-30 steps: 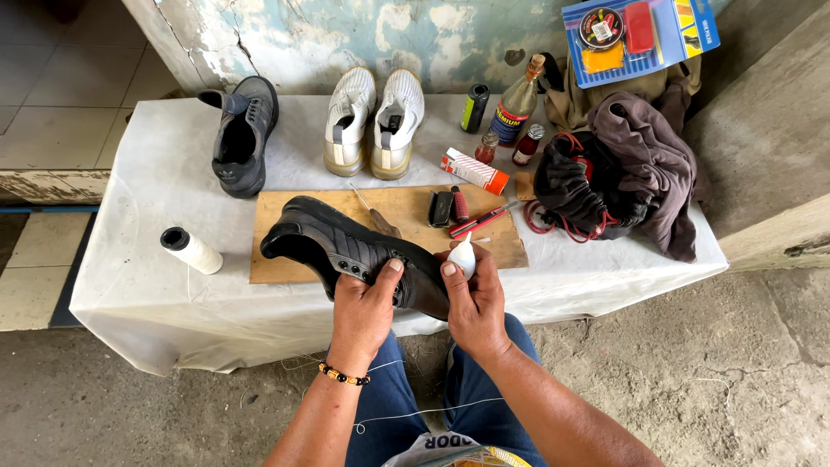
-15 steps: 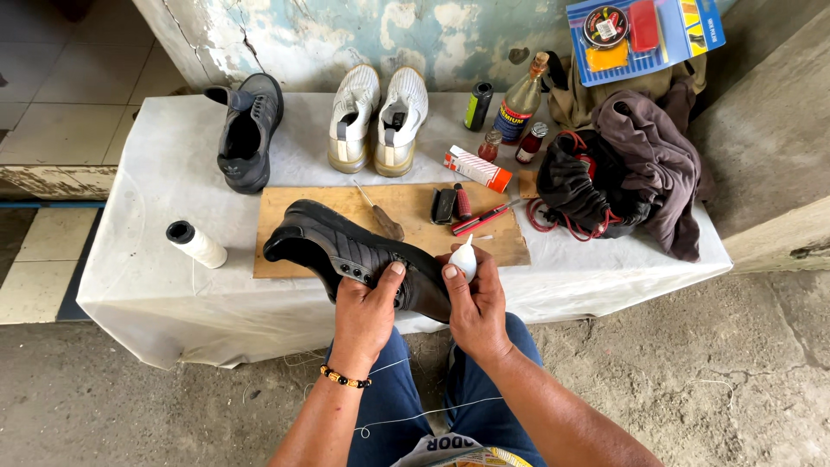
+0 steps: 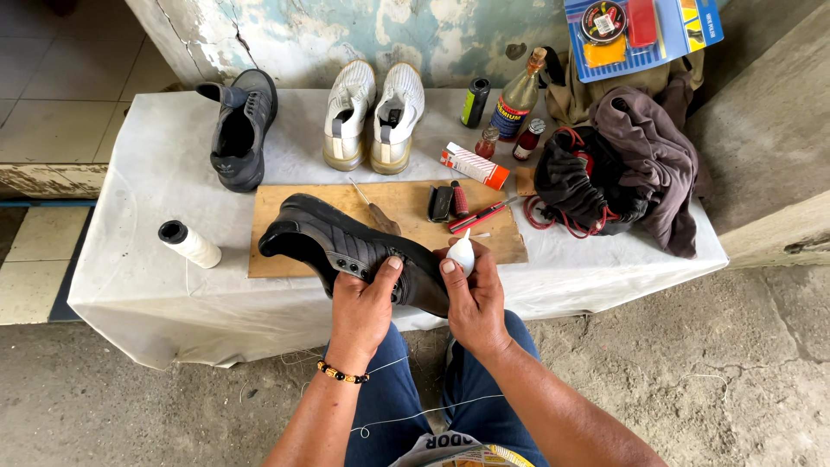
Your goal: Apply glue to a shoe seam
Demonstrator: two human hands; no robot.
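A black sneaker (image 3: 333, 238) lies on its side across the front of a brown board (image 3: 406, 203), its toe pointing left. My left hand (image 3: 363, 307) grips the shoe near its heel end, thumb up on the side. My right hand (image 3: 471, 298) rests against the shoe's heel and holds a small white glue bottle (image 3: 462, 252) with its tip up. A thin white thread (image 3: 424, 413) runs across my lap below the hands.
On the white-covered table (image 3: 138, 277) stand a white thread spool (image 3: 190, 245), a second black sneaker (image 3: 238, 130), a white sneaker pair (image 3: 373, 112), bottles (image 3: 517, 95), a red-white box (image 3: 474, 165), an awl (image 3: 372, 207), small tools (image 3: 450, 203) and a dark cloth bag (image 3: 622, 164).
The hands and shoe keep the same hold; only the camera view has shifted slightly.
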